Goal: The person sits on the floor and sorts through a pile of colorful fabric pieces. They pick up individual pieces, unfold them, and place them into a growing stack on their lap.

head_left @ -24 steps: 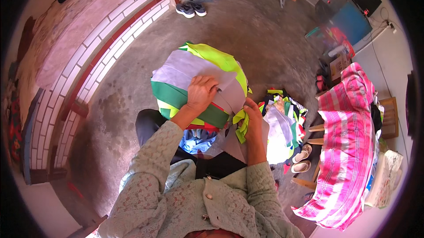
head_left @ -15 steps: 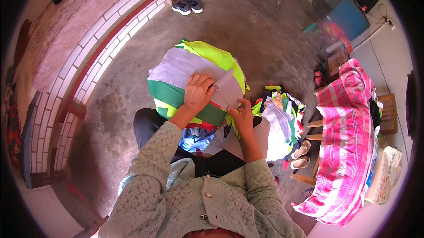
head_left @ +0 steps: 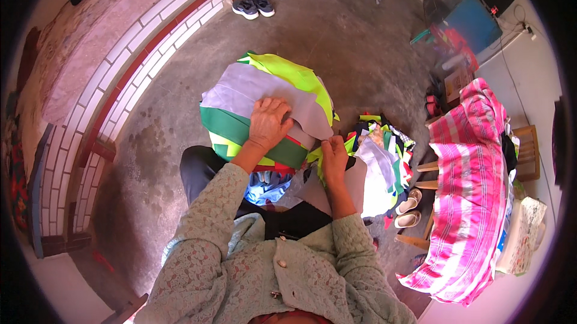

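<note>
A round heap of cut cloth pieces in green, neon yellow (head_left: 287,69) and grey stands before my knees. Across its top lies a grey cloth piece (head_left: 240,88), its right part drawn toward my right side. My left hand (head_left: 269,124) rests on this grey cloth, palm down, fingers a little apart and the thumb pointing right. At the heap's right edge my right hand (head_left: 335,159) pinches the grey cloth's corner between thumb and fingers. Just below the left hand, a dark green piece (head_left: 225,124) shows. Another greyish piece (head_left: 354,186) hangs by my right wrist.
A second pile of cloth scraps (head_left: 384,162) sits to the right. Beyond it are beige shoes (head_left: 409,210) and a bench under a pink plaid cloth (head_left: 469,204). Blue cloth (head_left: 267,187) lies below the heap. Dark shoes (head_left: 253,7) stand by the white-tiled ledge (head_left: 129,54).
The grey cloth's raised right flap has come down flatter over the heap. My right hand has shifted slightly up and right to its corner; my left hand's fingers have loosened on the cloth.
</note>
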### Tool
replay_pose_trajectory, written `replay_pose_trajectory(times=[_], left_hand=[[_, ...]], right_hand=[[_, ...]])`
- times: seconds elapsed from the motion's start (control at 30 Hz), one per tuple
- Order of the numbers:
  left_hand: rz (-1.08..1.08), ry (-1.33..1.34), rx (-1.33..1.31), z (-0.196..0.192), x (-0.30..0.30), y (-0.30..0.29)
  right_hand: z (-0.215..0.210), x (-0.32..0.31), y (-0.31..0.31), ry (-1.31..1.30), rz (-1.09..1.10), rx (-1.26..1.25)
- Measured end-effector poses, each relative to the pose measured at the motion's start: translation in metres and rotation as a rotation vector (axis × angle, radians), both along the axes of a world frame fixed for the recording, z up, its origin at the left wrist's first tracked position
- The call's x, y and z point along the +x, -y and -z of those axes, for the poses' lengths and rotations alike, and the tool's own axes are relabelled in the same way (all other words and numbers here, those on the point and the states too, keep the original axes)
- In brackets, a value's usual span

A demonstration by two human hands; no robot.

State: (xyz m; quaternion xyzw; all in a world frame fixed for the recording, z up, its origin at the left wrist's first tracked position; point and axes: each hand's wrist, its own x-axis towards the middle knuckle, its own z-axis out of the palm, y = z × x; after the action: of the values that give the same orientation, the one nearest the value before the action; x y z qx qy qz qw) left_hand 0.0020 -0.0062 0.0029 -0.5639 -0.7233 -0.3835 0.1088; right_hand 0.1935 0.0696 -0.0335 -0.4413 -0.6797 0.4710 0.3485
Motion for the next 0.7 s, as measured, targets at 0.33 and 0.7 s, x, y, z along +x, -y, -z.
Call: replay_pose_trajectory(times=[0.33, 0.7], left_hand=[[0.000, -0.052, 0.004, 0.002, 0.000, -0.001], [0.056, -0.075, 0.005, 0.003, 0.002, 0.003]], right_hand=[[0.001, 0.013, 0.001, -0.174, 0.152, -0.137], [-0.059, 0.029, 0.002, -0.763, 0.101, -0.714]])
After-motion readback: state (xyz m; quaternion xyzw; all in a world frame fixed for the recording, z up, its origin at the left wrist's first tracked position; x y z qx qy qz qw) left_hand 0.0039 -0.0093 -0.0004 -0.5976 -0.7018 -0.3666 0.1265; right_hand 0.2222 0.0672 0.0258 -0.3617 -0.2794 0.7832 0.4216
